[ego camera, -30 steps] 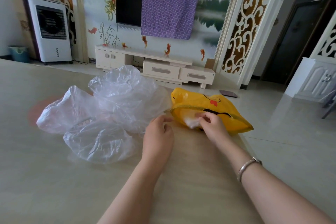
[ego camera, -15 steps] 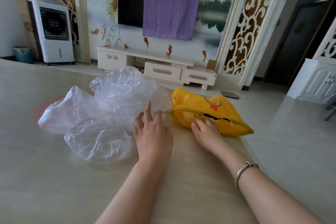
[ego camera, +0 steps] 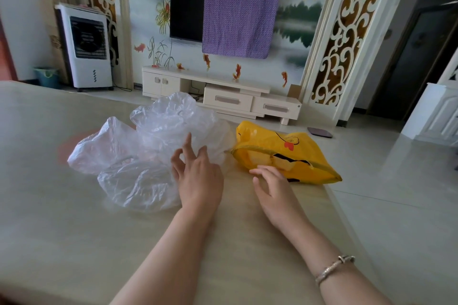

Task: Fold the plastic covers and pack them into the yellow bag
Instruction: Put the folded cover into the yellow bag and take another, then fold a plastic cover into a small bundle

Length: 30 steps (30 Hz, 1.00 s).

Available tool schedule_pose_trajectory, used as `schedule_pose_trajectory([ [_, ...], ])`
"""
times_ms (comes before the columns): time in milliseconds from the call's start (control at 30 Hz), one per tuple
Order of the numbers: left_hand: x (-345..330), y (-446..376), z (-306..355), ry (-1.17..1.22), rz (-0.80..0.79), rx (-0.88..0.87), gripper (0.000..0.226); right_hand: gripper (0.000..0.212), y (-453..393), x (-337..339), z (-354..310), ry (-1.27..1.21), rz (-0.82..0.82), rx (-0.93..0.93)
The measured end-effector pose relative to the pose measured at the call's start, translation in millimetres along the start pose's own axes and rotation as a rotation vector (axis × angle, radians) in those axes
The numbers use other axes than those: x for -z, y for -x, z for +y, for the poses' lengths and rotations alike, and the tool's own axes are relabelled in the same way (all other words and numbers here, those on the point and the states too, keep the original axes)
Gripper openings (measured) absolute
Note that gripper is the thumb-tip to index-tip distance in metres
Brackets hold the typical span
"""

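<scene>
A heap of crumpled clear plastic covers [ego camera: 148,153] lies on the pale counter [ego camera: 62,230], left of centre, w/ the yellow bag [ego camera: 285,156] just beside it on the right, near the counter's far right edge. The bag lies on its side, mouth toward the covers; black and red print shows on its top face, and pale folded shapes, apparently plastic, show through its near side. A faint reddish patch shows on the counter under the left end of the heap.

The person's left hand [ego camera: 198,176] is over the near right edge of the heap, fingers spread and lifted, holding nothing; whether the fingertips touch the plastic cannot be told. The right hand [ego camera: 272,188] sits just in front of the bag's near side, fingers relaxed and slightly spread, empty, w/ fingertips at or very near the bag; contact is unclear. A metal bracelet [ego camera: 334,267] circles the right wrist.

Beyond the counter: a low white TV cabinet [ego camera: 223,99] against a wall painted w/ flowers and fish, and above it a wall-mounted TV [ego camera: 187,5] partly draped w/ a purple cloth [ego camera: 238,15]. At far left stand a white air cooler [ego camera: 86,44] and a small teal bin [ego camera: 47,77]. A dark flat object, possibly a scale [ego camera: 319,132], lies on the glossy tiled floor [ego camera: 396,193] right of the cabinet. White carved lattice panels [ego camera: 347,32] frame the wall at right.
</scene>
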<state>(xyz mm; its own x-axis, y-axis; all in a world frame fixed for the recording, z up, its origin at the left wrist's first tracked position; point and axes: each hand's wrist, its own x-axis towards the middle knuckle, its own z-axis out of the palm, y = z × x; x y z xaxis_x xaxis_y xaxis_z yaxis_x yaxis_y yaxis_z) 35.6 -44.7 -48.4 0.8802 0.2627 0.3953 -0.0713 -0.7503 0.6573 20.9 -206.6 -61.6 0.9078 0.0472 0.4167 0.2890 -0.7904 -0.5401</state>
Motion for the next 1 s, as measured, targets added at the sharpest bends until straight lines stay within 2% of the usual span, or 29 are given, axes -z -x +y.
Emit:
schedule_pose_trajectory([
  [167, -2, -12, -10, 0.1, -0.037, 0.13, 0.047, 0.025, 4, 1, -1, -0.077, 0.003, 0.002],
  [367, 1, -6, -6, 0.272, 0.185, 0.009, 0.037, 0.02, 2, 4, -1, -0.204, 0.039, -0.041],
  [533, 6, -3, -4, 0.409, 0.266, -0.01, 0.028, 0.019, 3, 4, -2, -0.289, 0.056, -0.069],
  [633, 7, -3, -2, 0.385, 0.305, -0.04, 0.021, 0.019, 3, 5, -3, -0.306, 0.04, -0.079],
  [767, 10, -6, -4, 0.311, 0.328, 0.036, 0.018, 0.019, 3, 5, -5, -0.313, 0.024, -0.072],
  [867, 14, -12, -5, 0.271, 0.304, 0.066, 0.026, 0.018, 4, 3, -5, -0.315, 0.02, -0.068],
  [1000, 24, -37, -13, 0.109, 0.09, 0.131, 0.036, 0.018, 2, 2, -8, -0.325, 0.014, -0.054],
])
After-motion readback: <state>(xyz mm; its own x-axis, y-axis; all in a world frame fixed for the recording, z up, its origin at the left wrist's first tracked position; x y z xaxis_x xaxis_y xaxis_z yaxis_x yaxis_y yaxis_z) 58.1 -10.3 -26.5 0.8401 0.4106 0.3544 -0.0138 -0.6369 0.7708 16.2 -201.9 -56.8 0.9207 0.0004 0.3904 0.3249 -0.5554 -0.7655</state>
